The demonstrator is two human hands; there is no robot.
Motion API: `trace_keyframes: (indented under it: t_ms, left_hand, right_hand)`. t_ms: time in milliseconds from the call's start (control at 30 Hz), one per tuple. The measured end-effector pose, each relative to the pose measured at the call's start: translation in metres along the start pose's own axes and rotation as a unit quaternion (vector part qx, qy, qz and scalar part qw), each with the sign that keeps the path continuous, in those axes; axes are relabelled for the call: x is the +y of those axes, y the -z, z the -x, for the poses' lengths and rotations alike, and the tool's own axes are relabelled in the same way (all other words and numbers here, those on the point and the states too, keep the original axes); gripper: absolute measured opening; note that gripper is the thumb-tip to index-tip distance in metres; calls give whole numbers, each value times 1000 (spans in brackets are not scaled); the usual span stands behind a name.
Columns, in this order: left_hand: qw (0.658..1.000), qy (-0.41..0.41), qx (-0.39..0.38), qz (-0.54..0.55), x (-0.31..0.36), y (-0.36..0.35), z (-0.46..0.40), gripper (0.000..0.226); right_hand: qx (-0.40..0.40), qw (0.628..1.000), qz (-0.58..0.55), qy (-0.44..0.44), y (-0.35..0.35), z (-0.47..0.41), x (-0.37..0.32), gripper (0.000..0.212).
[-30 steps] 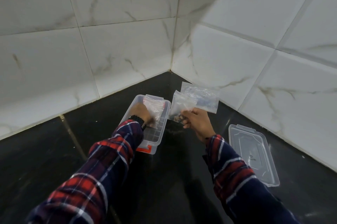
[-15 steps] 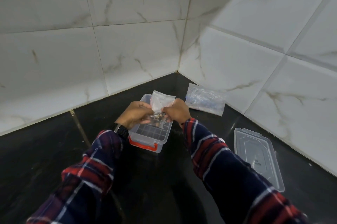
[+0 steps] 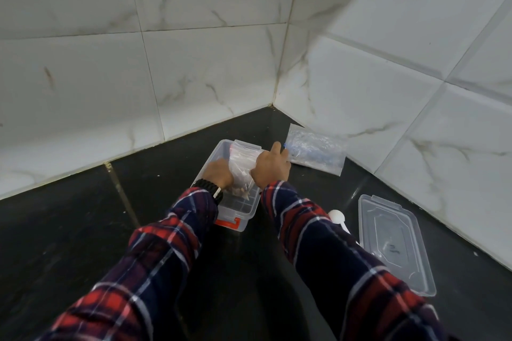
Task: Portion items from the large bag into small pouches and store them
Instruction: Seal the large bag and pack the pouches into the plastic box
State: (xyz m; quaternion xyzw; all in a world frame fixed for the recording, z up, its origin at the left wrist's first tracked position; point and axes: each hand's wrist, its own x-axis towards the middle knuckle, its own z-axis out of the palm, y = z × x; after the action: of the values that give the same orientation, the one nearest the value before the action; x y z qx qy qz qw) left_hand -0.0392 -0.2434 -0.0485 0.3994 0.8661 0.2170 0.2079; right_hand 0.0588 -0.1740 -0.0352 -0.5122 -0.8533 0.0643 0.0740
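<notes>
A clear storage box (image 3: 221,150) with a red latch stands on the dark counter near the corner. A small clear pouch (image 3: 241,164) with brownish items at its bottom lies in the box. My left hand (image 3: 219,175) grips the pouch's left side and my right hand (image 3: 270,167) grips its right side, both over the box. The large clear bag (image 3: 315,153) lies flat to the right of my right hand, against the wall.
The box's clear lid (image 3: 393,243) lies on the counter at the right. A white scoop (image 3: 336,216) lies between my right sleeve and the lid. Marble wall tiles meet in a corner behind the box.
My right hand brought the filled pouch leftward over the box and my left hand took hold of it. Both hands have lowered the pouch into the box.
</notes>
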Motion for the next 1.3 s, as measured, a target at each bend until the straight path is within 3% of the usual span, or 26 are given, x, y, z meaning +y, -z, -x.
trace_keyframes:
  t_ms: [167, 267, 333, 533, 633, 867, 1033, 1133, 1300]
  left_hand:
    - [997, -68, 32, -26, 2, -2, 8, 13]
    - [993, -89, 81, -11, 7, 1, 19, 8]
    - [991, -85, 95, 33, 14, 0, 28, 19]
    - [971, -139, 101, 169, 62, -13, 76, 14]
    - [965, -168, 39, 195, 87, -38, 99, 11]
    - [957, -201, -117, 172, 131, -123, 146, 10]
    - [957, -183, -164, 153, 143, -165, 161, 15]
    - [957, -163, -187, 149, 148, -179, 171, 13]
    - [949, -90, -175, 246, 153, -192, 173, 14]
  right_hand:
    - [32, 993, -110, -12, -5, 4, 7, 33]
    - [52, 971, -230, -26, -2, 8, 17, 28]
    - [58, 949, -308, -44, 1, 16, 25, 19]
    - [55, 882, -456, -105, 26, 64, 84, 15]
    - [51, 861, -486, -141, 30, 89, 121, 15]
    - [98, 830, -493, -242, 30, 142, 205, 18]
    - [154, 862, -346, -337, 23, 169, 249, 8]
    - [113, 887, -244, -374, 15, 183, 262, 16]
    - [102, 897, -230, -363, 9, 193, 273, 22]
